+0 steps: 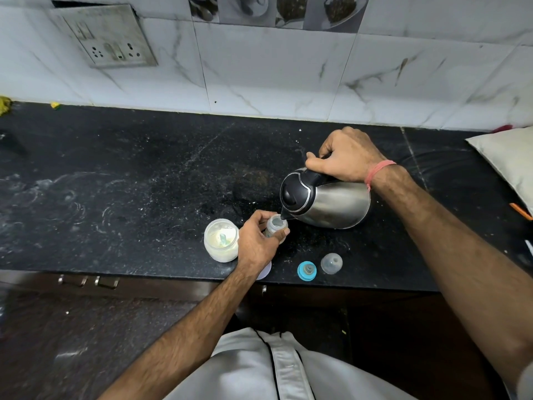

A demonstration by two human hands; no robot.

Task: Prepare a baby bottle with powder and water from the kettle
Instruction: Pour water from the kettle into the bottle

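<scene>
The right hand (344,157) grips the tipped kettle (326,199) by its handle, spout directly over the upright baby bottle (276,226) that the left hand (256,243) clasps on the counter (144,183), though any water stream seems too faint to see.
</scene>
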